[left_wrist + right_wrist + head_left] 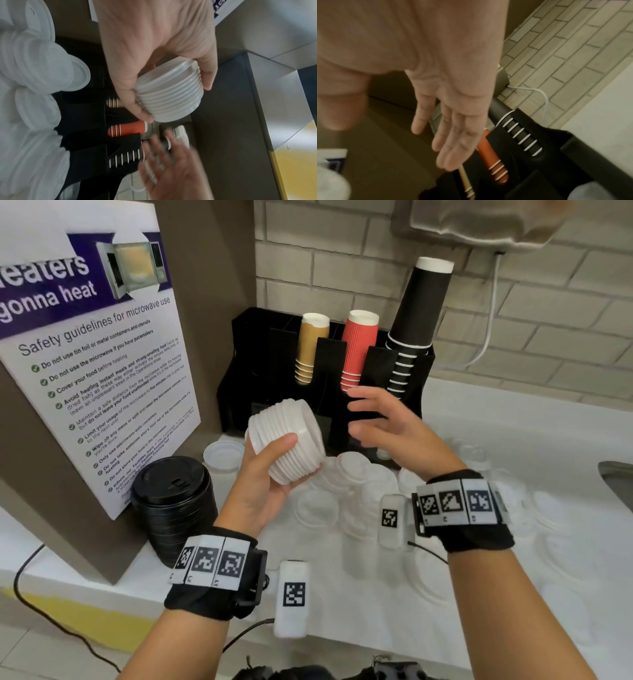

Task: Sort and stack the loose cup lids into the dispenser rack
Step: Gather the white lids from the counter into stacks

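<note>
Our left hand [263,477] had thumb and fingers [208,75] curled round a nested stack of white lids [291,440], held tilted in the air in front of the dispenser rack [246,364], not touching it. Our right hand [387,422] was released, fingers [453,142] straight and spread, holding nothing, just beside the stack and blurred in the left wrist view. Rack's upper slots carried tan cups [311,347], red cups [359,347] and black cups [418,316]; we couldn't tell which lower bay was free, the hands hid them. More loose white lids [349,474] lay scattered on the surface [513,419] below, some overlapping, plus a stack of black lids [174,505] by the microwave poster [96,344] at left. Step in hand, as we read it: stack gathered, about to load. Task looked early, most lids unsorted. Next move likely needs the right hand to square up the stack, then both to guide it level into a matching bay. Risk: a tilted stack could shed its top lids.
</note>
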Demonstrator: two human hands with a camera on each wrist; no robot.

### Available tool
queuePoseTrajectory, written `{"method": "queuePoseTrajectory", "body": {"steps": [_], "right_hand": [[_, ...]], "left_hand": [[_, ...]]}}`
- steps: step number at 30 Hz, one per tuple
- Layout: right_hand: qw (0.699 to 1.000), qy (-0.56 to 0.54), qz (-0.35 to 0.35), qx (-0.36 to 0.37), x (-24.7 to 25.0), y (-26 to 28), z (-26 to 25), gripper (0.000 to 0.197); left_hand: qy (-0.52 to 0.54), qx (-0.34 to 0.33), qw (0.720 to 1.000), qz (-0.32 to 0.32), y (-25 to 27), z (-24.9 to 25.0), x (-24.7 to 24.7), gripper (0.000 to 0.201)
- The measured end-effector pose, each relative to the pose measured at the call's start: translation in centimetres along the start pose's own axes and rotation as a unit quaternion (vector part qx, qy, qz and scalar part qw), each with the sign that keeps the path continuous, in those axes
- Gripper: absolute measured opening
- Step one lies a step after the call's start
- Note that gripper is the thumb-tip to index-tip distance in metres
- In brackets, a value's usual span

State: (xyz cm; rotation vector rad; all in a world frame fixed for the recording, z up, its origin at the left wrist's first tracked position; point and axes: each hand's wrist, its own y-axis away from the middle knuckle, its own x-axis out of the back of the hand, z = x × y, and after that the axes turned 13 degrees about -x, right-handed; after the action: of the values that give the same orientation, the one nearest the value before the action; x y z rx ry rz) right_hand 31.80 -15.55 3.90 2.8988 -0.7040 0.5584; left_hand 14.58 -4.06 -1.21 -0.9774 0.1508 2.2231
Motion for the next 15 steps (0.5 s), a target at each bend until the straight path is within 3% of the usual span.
{"method": "queuePoseTrajectory", "body": {"steps": [3,7,9,11,13,15], "right_hand": [[0.988,0.111,0.069,-0.087,1.4,-2.3,1.6,0.032],[0.935,0.313,-0.012,-0.169,0.5,-5.1,3.6,0.046],[0.894,0.409,-0.066,-0.169,-1.3,-6.5,4.1,0.063],[0.835,0.516,-0.102,-0.164,-3.3,-8.1,4.7,0.079],[0.769,0.609,-0.117,-0.157,-4.8,-9.4,5.2,0.084],[0.724,0.664,-0.116,-0.146,-5.7,-10.4,5.8,0.079]], "left_hand": [[0.028,-0.016,0.999,0.015,-0.2,0.9,0.5,0.118],[0.037,-0.032,0.999,0.02,-0.2,1.8,0.7,0.119],[0.034,-0.036,0.999,0.022,-0.1,2.0,0.7,0.121],[0.031,-0.038,0.999,0.022,0.0,2.1,0.6,0.123],[0.028,-0.039,0.999,0.025,0.1,2.2,0.6,0.126],[0.026,-0.041,0.998,0.026,0.2,2.3,0.8,0.127]]}}
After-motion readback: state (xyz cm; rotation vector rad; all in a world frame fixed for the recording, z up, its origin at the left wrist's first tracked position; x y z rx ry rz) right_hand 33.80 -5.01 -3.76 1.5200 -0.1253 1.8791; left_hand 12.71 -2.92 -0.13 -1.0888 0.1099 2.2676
